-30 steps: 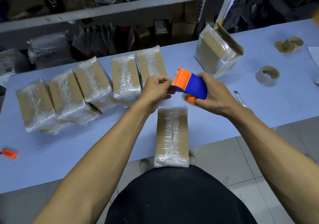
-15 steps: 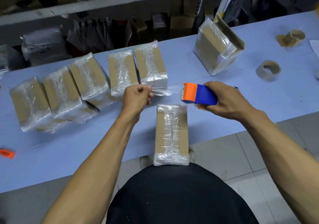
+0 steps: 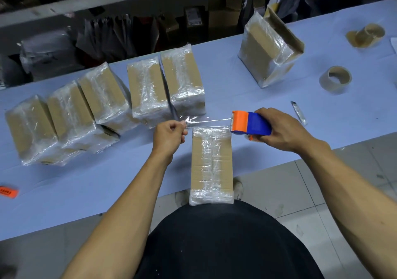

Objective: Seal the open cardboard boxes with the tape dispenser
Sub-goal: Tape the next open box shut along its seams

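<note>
A cardboard box (image 3: 211,164) wrapped in clear tape lies lengthwise at the table's near edge, its near end against my body. My right hand (image 3: 281,128) grips the orange and blue tape dispenser (image 3: 250,123) just past the box's far right corner. My left hand (image 3: 169,133) pinches the free end of the clear tape strip (image 3: 207,120), which stretches taut from the dispenser across the far end of the box. Several taped boxes (image 3: 146,87) stand in a row at the back left. Another box (image 3: 268,46) with one flap up stands at the back right.
The pale blue table (image 3: 86,184) carries an empty tape core (image 3: 335,79), more cores (image 3: 366,35) at the far right, a small knife (image 3: 298,113) beside my right hand and an orange cutter (image 3: 8,191) at the left edge. Shelves with goods stand behind.
My hands have pulled apart, drawing a length of tape out of the dispenser. Both hands have come down toward the far end of the near box.
</note>
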### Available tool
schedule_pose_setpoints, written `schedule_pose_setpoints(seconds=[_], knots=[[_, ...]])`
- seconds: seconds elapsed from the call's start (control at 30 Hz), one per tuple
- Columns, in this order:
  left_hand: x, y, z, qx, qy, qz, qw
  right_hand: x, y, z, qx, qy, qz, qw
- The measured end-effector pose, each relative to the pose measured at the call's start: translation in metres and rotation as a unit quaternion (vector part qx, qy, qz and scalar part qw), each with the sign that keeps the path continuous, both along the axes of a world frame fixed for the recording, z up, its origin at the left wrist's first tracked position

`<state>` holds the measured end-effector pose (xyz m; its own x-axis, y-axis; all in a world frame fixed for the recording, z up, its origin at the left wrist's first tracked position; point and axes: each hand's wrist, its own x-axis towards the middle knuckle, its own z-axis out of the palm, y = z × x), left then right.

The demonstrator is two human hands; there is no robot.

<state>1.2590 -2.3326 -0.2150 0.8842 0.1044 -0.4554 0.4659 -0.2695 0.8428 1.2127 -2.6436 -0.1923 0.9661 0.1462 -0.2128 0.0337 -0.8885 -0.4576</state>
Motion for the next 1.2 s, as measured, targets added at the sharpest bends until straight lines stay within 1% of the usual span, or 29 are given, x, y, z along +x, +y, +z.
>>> schedule_pose_setpoints(seconds=[0.1,0.23,0.33,0.37,0.4,0.47,0.53,0.6,0.67,0.7,0.73,0.77,0.83,0.97,1.03,1.1,1.2], knots=[[-0.006,-0.008,-0.014,-0.013,0.030,0.014,0.999,-0.001,0.001,-0.013,0.004,0.028,-0.012,1.000],[-0.001,-0.020,-0.028,-0.029,0.071,0.041,0.996,-0.002,0.008,-0.024,0.035,0.038,-0.036,0.998],[-0.002,-0.021,-0.033,-0.093,0.190,0.082,0.974,-0.005,0.010,-0.028,0.054,0.051,-0.046,0.996],[-0.005,-0.022,-0.037,-0.113,0.222,0.088,0.965,-0.006,0.011,-0.029,0.061,0.055,-0.044,0.996],[-0.007,-0.023,-0.038,-0.124,0.231,0.096,0.960,-0.007,0.012,-0.031,0.068,0.057,-0.043,0.995],[-0.009,-0.028,-0.032,-0.119,0.214,0.110,0.963,-0.009,0.015,-0.033,0.079,0.057,-0.048,0.994],[-0.007,-0.034,-0.025,-0.094,0.166,0.113,0.975,-0.010,0.015,-0.035,0.081,0.054,-0.048,0.994],[-0.006,-0.041,-0.018,-0.080,0.122,0.050,0.988,-0.009,0.014,-0.037,0.080,0.043,-0.045,0.995],[-0.011,-0.047,-0.020,-0.022,0.078,-0.052,0.995,-0.008,0.014,-0.041,0.087,0.041,-0.045,0.994],[-0.014,-0.047,-0.022,0.012,0.053,-0.080,0.995,-0.008,0.015,-0.043,0.093,0.041,-0.044,0.994],[-0.017,-0.047,-0.022,0.027,0.037,-0.089,0.995,-0.009,0.016,-0.045,0.099,0.040,-0.043,0.993],[-0.017,-0.048,-0.022,0.026,0.030,-0.089,0.995,-0.010,0.015,-0.047,0.106,0.036,-0.044,0.993],[-0.017,-0.047,-0.026,0.017,0.040,-0.072,0.996,-0.013,0.009,-0.049,0.118,0.032,-0.044,0.992],[-0.017,-0.050,-0.026,-0.003,0.045,-0.047,0.998,-0.016,0.000,-0.051,0.130,0.044,-0.032,0.990],[-0.017,-0.051,-0.026,-0.014,0.048,-0.040,0.998,-0.021,-0.008,-0.056,0.129,0.055,-0.043,0.989],[-0.017,-0.051,-0.025,-0.019,0.046,-0.035,0.998,-0.030,-0.020,-0.059,0.113,0.074,-0.061,0.989],[-0.018,-0.052,-0.024,-0.009,0.043,-0.039,0.998,-0.031,-0.026,-0.057,0.043,0.082,-0.055,0.994]])
